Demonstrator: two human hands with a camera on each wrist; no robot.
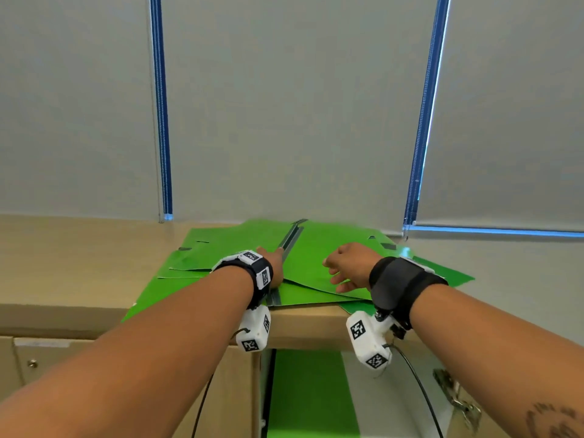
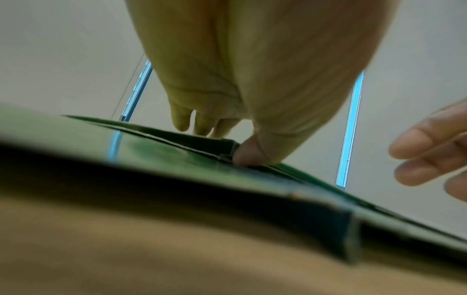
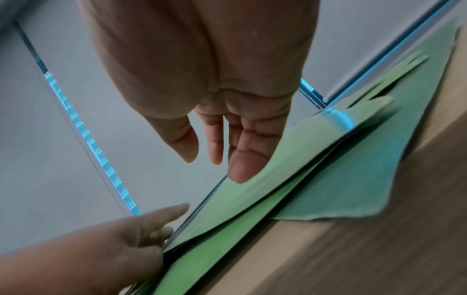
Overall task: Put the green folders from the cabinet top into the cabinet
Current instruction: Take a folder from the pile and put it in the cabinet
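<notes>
Several green folders (image 1: 316, 248) lie opened flat in a loose stack on the wooden cabinet top (image 1: 306, 324). My left hand (image 1: 275, 263) lies along the top folder's dark spine at its near end. In the left wrist view its thumb (image 2: 242, 157) presses against the raised spine of the folder (image 2: 164, 151), with the fingers on the other side. My right hand (image 1: 341, 273) hovers just over the top folder's right flap (image 3: 290, 169); its fingers (image 3: 237, 163) are loosely spread and hold nothing. Another green folder (image 1: 309, 393) shows inside the cabinet below.
Grey roller blinds (image 1: 294, 105) with bead chains close off the space right behind the folders. The cabinet's opened door, with a metal hinge (image 1: 455, 399), hangs at lower right. A closed cabinet door with a small knob (image 1: 31, 363) is at the left.
</notes>
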